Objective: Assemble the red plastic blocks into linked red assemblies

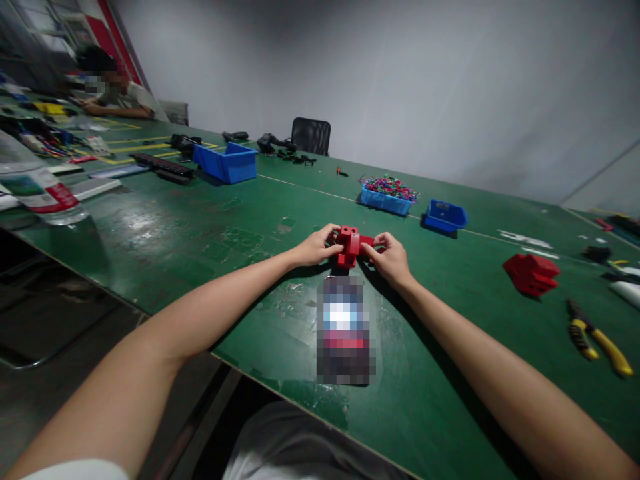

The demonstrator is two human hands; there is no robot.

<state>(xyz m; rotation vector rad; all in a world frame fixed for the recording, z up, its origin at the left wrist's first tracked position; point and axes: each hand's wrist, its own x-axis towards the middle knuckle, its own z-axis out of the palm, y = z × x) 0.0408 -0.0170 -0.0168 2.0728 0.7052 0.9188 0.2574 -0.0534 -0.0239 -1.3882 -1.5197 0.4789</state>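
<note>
A red blocky part (349, 247) is held just above the green table (260, 313), in front of me. My left hand (320, 247) grips its left side between thumb and fingers. On the right side my right hand (387, 257) pinches the part's arm-like extension. Right below the hands lies a phone-like object (345, 333), its surface blurred out. Another red part (532, 274) rests on the table to the right, with yellow-and-black pliers (597, 337) nearer to me.
Beyond the hands stand a blue bin of colourful small pieces (387, 195), a smaller blue bin (445, 216) and a larger blue bin (226, 163). A water bottle (43, 183) is at left. A person (120, 97) sits far left.
</note>
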